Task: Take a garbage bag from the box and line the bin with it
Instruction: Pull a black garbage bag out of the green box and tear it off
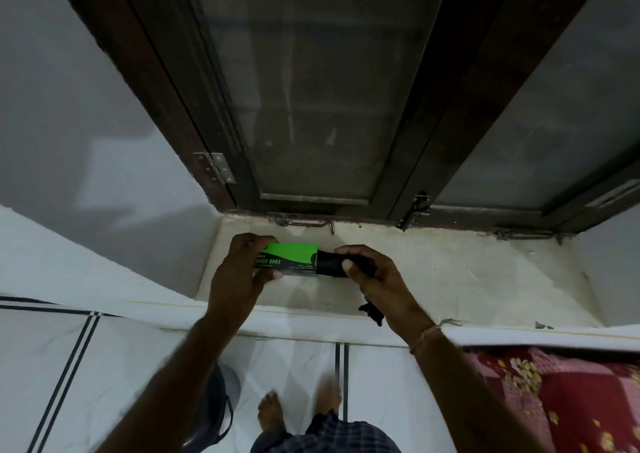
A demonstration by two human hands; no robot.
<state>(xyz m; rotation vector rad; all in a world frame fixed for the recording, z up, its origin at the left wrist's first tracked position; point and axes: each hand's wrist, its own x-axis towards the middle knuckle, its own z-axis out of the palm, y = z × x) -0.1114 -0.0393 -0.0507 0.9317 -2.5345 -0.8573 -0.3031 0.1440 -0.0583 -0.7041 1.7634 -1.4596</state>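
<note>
Down by the floor at the left stands the dark bin (pixel 213 407), waiting. Above the window ledge (pixel 450 279), near its back edge, the left hand (pixel 239 272) clamps the green garbage bag box (pixel 292 258) steady. That lets the right hand (pixel 372 276), fingers closed on the black bag roll (pixel 329 264), pull it out the box's open right end.

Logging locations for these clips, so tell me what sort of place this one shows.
Most likely a room in a home, perhaps a bedroom. A dark wooden window frame with a latch hook sits above a pale sill, the floor is tiled, and a floral quilt lies at the right.
</note>
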